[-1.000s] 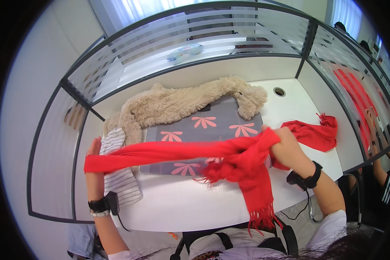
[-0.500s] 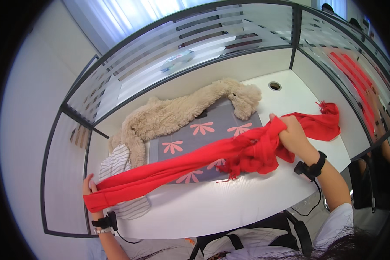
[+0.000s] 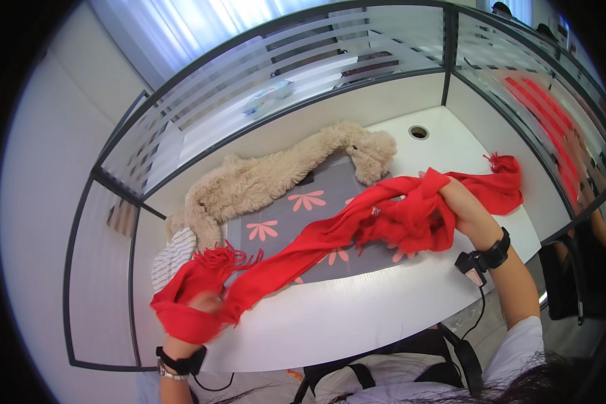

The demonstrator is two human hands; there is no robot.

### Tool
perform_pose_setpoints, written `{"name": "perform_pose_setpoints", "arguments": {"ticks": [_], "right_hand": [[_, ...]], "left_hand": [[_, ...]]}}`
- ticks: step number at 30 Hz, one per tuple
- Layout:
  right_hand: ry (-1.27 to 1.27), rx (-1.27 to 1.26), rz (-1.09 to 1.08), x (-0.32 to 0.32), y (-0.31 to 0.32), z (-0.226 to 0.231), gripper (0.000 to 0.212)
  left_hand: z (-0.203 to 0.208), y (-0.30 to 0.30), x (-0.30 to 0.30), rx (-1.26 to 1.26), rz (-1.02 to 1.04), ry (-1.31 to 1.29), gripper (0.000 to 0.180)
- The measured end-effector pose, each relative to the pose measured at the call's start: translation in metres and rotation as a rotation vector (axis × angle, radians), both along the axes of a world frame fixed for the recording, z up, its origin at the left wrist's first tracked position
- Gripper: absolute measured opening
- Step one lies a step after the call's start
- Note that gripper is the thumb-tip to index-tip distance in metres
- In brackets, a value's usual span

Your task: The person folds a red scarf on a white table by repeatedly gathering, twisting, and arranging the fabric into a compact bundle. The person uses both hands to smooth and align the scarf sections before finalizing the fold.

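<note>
A long red scarf [image 3: 303,249] with fringed ends stretches across the desk between my two hands. My right hand [image 3: 461,202] grips it at a bunched, looped part, and the cloth covers most of the fingers. At the left, my left hand [image 3: 207,303] is blurred by motion and wrapped in a fold of the scarf, with one fringed end lying just beyond it. Under the scarf's middle lies a flat grey cloth item [image 3: 286,212] with pink petal shapes. A fluffy beige scarf-like piece [image 3: 262,178] rests along its far side.
A white cloth item with grey stripes [image 3: 174,259] lies at the left, partly under the red scarf. Panels with dark frames [image 3: 446,54] enclose the white desk [image 3: 343,306]. A round cable hole [image 3: 419,132] is at the back right. Cables hang from devices on both wrists.
My left hand has moved right and turned inward, folding the scarf's left part over, so a fringed end now shows there. My right hand still grips the bunched part.
</note>
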State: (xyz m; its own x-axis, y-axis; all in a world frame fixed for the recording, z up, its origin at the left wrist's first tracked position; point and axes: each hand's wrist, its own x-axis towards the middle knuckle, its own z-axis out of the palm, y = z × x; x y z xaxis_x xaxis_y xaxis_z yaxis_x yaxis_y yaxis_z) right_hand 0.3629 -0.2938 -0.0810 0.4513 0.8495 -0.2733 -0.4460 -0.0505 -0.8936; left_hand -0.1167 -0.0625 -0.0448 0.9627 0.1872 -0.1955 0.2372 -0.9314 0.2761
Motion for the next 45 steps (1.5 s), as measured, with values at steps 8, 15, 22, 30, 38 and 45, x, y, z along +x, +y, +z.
{"name": "perform_pose_setpoints", "arguments": {"ticks": [8,15,22,30,38,45], "right_hand": [[0.035,0.116,0.139,-0.052,0.007,0.031,0.032],[-0.011,0.282,0.262,-0.084,0.018,0.023,0.029],[0.140,0.295,0.299,-0.065,0.040,0.005,0.015],[-0.076,0.248,-0.188,0.012,0.021,-0.017,0.020],[-0.006,0.084,-0.055,0.007,0.022,-0.022,0.023],[-1.296,-0.070,-0.080,0.010,0.020,-0.019,0.043]], "left_hand": [[0.063,-0.050,0.089,-0.980,0.527,-0.690,0.030],[0.022,-0.062,0.177,-0.267,0.245,-0.678,0.061],[-0.044,-0.012,0.208,-0.701,0.223,-0.332,0.037],[-0.040,0.019,0.160,-0.328,0.462,-0.605,0.014],[-0.057,0.031,0.141,-0.324,0.535,-0.440,0.017],[-0.057,0.039,0.112,-0.145,0.882,-1.264,0.008]]}}
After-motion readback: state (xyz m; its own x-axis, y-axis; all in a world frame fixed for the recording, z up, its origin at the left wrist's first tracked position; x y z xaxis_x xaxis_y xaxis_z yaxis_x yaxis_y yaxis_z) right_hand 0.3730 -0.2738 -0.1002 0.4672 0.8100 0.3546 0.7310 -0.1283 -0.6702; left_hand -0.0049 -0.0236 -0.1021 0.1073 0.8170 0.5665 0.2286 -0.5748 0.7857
